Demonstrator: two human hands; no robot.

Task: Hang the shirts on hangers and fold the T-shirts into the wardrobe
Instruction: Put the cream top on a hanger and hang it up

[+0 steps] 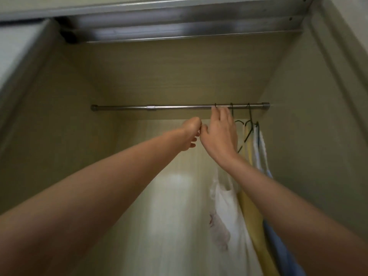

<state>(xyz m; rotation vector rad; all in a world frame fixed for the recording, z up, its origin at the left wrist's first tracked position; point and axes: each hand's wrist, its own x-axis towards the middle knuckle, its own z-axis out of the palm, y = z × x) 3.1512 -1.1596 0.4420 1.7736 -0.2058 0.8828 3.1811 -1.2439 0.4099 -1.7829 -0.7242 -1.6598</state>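
A metal rod (123, 107) spans the wardrobe near its top. My right hand (219, 130) reaches up to the rod, its fingertips pinching the black hook of a hanger (215, 105) that sits over the rod. A white shirt (225, 206) hangs below that hand. My left hand (190, 134) is just left of it, bent down at the wrist with curled fingers, and anything it holds is hidden. Further right hang a yellow shirt (249, 196) and a blue shirt (278, 246) on black hangers (249, 124).
The wardrobe's beige back panel (169, 76) and side walls (308, 126) close in the space. A metal sliding-door track (179, 22) runs overhead. The rod's left half carries no hangers.
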